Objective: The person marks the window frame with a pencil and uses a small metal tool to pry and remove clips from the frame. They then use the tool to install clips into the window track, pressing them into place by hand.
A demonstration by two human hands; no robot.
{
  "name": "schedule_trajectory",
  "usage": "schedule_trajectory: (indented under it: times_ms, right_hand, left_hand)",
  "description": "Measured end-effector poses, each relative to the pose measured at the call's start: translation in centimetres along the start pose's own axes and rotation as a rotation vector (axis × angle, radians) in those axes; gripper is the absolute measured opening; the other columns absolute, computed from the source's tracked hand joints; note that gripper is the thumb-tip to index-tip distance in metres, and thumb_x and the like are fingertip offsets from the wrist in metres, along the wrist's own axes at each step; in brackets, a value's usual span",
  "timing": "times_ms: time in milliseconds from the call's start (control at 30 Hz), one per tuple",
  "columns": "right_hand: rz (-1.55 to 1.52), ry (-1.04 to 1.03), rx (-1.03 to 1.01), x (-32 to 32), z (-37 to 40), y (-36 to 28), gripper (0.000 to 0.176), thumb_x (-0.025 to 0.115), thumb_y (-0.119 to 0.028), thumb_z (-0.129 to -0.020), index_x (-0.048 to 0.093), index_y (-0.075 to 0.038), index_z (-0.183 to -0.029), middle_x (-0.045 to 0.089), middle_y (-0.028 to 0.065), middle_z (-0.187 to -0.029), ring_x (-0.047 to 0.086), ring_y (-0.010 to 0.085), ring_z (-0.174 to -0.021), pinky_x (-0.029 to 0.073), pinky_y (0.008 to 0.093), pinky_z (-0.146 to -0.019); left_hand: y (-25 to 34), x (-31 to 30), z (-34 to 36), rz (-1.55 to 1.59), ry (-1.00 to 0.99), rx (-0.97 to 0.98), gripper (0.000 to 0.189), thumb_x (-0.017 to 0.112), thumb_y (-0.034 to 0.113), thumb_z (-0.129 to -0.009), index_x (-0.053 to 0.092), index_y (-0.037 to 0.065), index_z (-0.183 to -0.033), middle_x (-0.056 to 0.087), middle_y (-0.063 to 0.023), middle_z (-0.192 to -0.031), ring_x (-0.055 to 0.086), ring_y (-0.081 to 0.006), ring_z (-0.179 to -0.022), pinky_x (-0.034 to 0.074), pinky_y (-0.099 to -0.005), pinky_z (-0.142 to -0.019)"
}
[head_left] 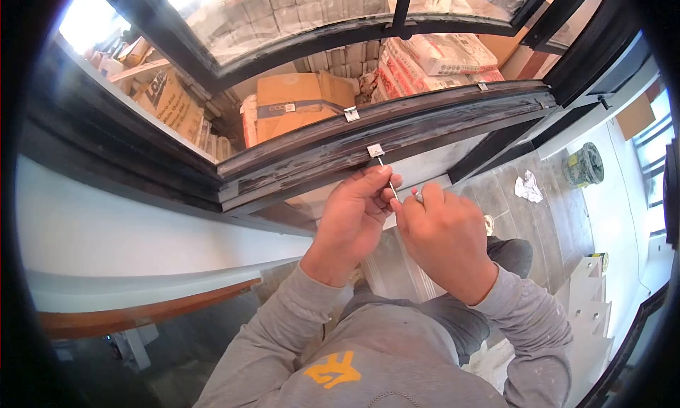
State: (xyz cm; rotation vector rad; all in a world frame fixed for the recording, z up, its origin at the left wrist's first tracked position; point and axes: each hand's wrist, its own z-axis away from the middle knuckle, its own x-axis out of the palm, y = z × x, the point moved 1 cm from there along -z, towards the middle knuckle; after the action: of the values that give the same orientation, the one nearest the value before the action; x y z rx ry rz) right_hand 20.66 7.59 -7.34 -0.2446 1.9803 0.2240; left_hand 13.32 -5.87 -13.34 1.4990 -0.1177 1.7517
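A screwdriver [394,189] with a thin, pale shaft reaches up to a small silver metal plate [375,150] on the dark window sill frame [297,166]. My left hand [360,213] pinches the shaft between thumb and fingers, just below the plate. My right hand [446,234] is closed around the rear end, and its fingers hide most of the handle. Whether the tip touches a screw is too small to tell. A second silver clip [352,114] sits on the inner rail, and another clip [482,86] is farther right.
An open dark-framed window sash [304,52] stands above the sill. Beyond it are a cardboard box [297,105], stacked bags [439,61] and a Lopo carton [170,103]. Below right, a bucket [584,165] and white crumpled paper [528,187] rest on the tiled floor [506,210].
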Motion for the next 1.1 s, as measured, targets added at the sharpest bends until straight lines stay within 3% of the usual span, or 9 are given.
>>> schedule_trajectory:
  times_ms: [367,533,667,833,867,933,967,1067,1100]
  right_hand:
    - [-0.410,0.097,0.265,1.4,1.2,0.0,0.027,0.070,-0.024,-0.096,0.065,-0.004,-0.078,0.060,0.0068,-0.073,0.059,0.0199,-0.053,0.047,0.0329,-0.049]
    - [-1.796,-0.069,1.044,0.7,2.6,0.7,0.027,0.068,-0.027,-0.101,0.066,-0.002,-0.090,0.056,-0.0035,-0.070,0.047,0.0036,-0.054,0.039,0.0248,-0.047]
    - [-2.048,-0.169,1.061,1.1,3.2,1.5,0.025,0.068,-0.028,-0.102,0.065,-0.004,-0.097,0.047,-0.0065,-0.067,0.040,0.0021,-0.051,0.036,0.0211,-0.047]
    - [-1.941,-0.346,0.955,2.9,1.5,2.3,0.033,0.072,-0.032,-0.099,0.067,-0.001,-0.109,0.050,-0.0049,-0.072,0.046,0.0039,-0.055,0.038,0.0233,-0.051]
    - [-1.944,-0.353,0.965,3.7,1.6,2.3,0.033,0.072,-0.032,-0.099,0.067,-0.001,-0.109,0.050,-0.0049,-0.072,0.046,0.0039,-0.055,0.038,0.0233,-0.051]
    - [-1.343,-0.129,0.653,4.8,1.4,2.5,0.034,0.073,-0.027,-0.097,0.066,-0.004,-0.121,0.052,-0.0004,-0.076,0.051,0.0102,-0.059,0.041,0.0271,-0.055]
    - [-1.132,-0.053,0.559,4.9,1.2,2.6,0.036,0.073,-0.025,-0.097,0.066,-0.005,-0.125,0.053,0.0011,-0.077,0.053,0.0123,-0.060,0.041,0.0283,-0.056]
    - [-0.650,0.297,0.396,3.5,0.5,3.1,0.041,0.071,-0.018,-0.095,0.064,-0.013,-0.135,0.055,0.0071,-0.080,0.057,0.0227,-0.065,0.043,0.0332,-0.060]
    - [-0.642,0.295,0.383,3.5,0.4,3.2,0.040,0.070,-0.015,-0.095,0.064,-0.013,-0.135,0.055,0.0066,-0.078,0.055,0.0199,-0.065,0.044,0.0307,-0.063]
  left_hand:
    - [-0.3,-0.2,-0.1,-0.044,-0.001,0.000,0.006,0.066,0.015,-0.101,0.064,0.009,-0.102,0.071,-0.0046,-0.096,0.064,-0.0109,-0.080,0.052,-0.0286,-0.078]
    - [-1.6,1.5,1.6,-0.080,-0.079,-0.003,0.008,0.061,0.014,-0.103,0.064,0.008,-0.107,0.073,-0.0073,-0.101,0.067,-0.0152,-0.087,0.053,-0.0334,-0.085]
    - [-0.3,2.3,3.2,-0.301,-0.052,0.208,0.011,0.067,0.011,-0.100,0.061,0.004,-0.104,0.073,-0.0091,-0.101,0.066,-0.0161,-0.087,0.052,-0.0306,-0.079]
    - [3.2,1.3,5.4,-1.223,0.051,0.488,0.006,0.074,0.000,-0.090,0.070,0.003,-0.094,0.072,-0.0048,-0.088,0.061,-0.0151,-0.077,0.051,-0.0317,-0.069]
    - [3.6,1.4,5.6,-1.223,0.057,0.478,0.006,0.074,0.000,-0.090,0.070,0.003,-0.094,0.072,-0.0048,-0.088,0.061,-0.0151,-0.077,0.051,-0.0317,-0.069]
    - [4.7,2.1,5.7,-1.620,0.131,1.005,0.008,0.076,-0.001,-0.083,0.071,0.003,-0.089,0.071,-0.0067,-0.085,0.060,-0.0193,-0.076,0.050,-0.0325,-0.070]
    - [5.0,1.9,5.2,-1.647,0.129,1.110,0.012,0.077,-0.003,-0.080,0.071,0.002,-0.088,0.070,-0.0087,-0.084,0.060,-0.0239,-0.077,0.049,-0.0334,-0.071]
    - [5.2,1.2,4.0,-1.707,0.142,1.197,0.013,0.077,-0.004,-0.079,0.071,0.002,-0.089,0.070,-0.0087,-0.084,0.061,-0.0245,-0.079,0.050,-0.0339,-0.072]
    - [5.2,1.0,3.8,-1.708,0.144,1.196,0.013,0.077,-0.004,-0.079,0.071,0.002,-0.089,0.070,-0.0087,-0.084,0.061,-0.0245,-0.079,0.050,-0.0339,-0.072]
